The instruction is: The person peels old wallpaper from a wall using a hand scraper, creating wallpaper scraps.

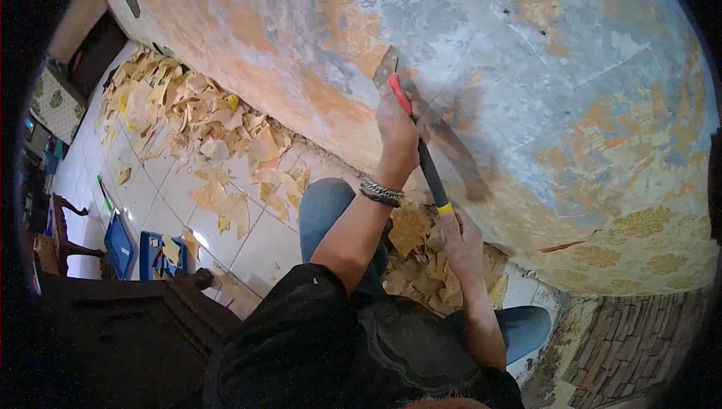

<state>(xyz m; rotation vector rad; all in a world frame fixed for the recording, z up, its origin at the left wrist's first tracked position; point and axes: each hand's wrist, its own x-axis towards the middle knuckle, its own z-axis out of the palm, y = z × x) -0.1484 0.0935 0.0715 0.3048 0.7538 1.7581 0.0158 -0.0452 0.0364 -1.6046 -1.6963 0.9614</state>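
A long-handled scraper [427,167] has a metal blade, a red section near it, a dark shaft and a yellow band lower down. Its blade rests against the patchy wall [571,71], where orange and grey-blue areas show. High on the tool, just below the blade, my left hand [398,123] is wrapped around it. My right hand [460,234] grips the lower end by the yellow band. Some patterned wallpaper [639,247] remains on the lower right of the wall.
Torn wallpaper scraps [188,104] are heaped along the wall's base on the white tiled floor [256,255]; more lie between my knees. A blue toolbox [162,253] and its blue lid [119,246] are at the left. Dark carved furniture [113,326] stands at the lower left.
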